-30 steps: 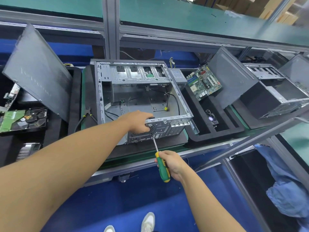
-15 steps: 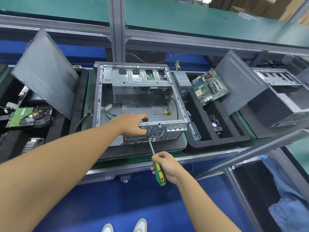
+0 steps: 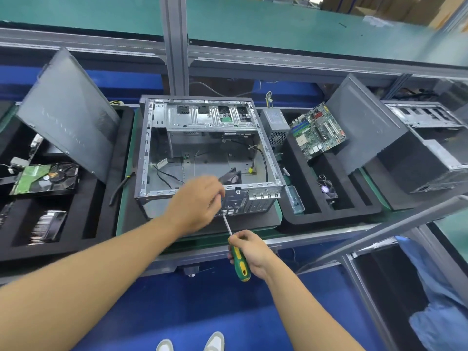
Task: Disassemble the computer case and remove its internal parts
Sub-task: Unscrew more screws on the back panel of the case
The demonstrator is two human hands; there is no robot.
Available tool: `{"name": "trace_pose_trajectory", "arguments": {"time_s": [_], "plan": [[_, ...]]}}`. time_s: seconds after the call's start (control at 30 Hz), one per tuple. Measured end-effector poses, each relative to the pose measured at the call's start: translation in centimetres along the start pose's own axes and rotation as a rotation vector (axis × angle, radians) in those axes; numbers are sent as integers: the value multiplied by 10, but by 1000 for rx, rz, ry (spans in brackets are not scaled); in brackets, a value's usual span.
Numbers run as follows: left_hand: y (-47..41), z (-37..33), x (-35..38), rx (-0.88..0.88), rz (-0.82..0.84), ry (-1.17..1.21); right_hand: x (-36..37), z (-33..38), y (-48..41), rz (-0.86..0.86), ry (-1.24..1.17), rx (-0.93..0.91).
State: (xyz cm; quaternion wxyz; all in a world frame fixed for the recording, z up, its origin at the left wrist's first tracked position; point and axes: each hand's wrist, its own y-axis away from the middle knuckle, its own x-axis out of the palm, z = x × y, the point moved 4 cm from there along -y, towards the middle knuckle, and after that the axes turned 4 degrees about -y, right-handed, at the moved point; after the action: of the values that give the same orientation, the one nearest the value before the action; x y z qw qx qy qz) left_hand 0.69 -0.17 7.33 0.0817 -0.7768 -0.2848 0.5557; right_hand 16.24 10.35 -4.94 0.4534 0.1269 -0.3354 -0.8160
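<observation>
Open grey computer case (image 3: 202, 153) on its side, black fan (image 3: 231, 176) tilted inside.

Case (image 3: 144, 158) top open, ctr floor free — cables (image 3: 164, 177) L, fan (image 3: 231, 176) at near wall.

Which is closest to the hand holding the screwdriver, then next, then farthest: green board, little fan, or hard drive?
From the right hand gripping the screwdriver:
1. Little fan, close by on the right.
2. Green board, farther back on the right.
3. Hard drive, far off on the left.
</observation>
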Motion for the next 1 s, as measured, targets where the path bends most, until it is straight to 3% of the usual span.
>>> {"name": "trace_pose_trajectory", "arguments": {"time_s": [0.07,0.13,0.2,0.27,0.43,0.67,1.0], "plan": [[27,-6,23,-298,118,177,-1,-1,-1,-1,-2,-3],[49,2,49,-742,159,382,-2,-1,-3,-4,14,-5],[62,9,76,-1225,136,753,-3,0,-3,-5,28,-4],[60,9,96,-1454,84,1081,-4,1,-4,-5,35,-2],[46,14,119,-1513,-40,1244,-4,1,-4,5,35,2],[45,16,127,-1505,-74,1292,-6,5,-4,14,35,-5],[40,23,117,-1489,-20,1106,-7,13,6,51,155,50]]}}
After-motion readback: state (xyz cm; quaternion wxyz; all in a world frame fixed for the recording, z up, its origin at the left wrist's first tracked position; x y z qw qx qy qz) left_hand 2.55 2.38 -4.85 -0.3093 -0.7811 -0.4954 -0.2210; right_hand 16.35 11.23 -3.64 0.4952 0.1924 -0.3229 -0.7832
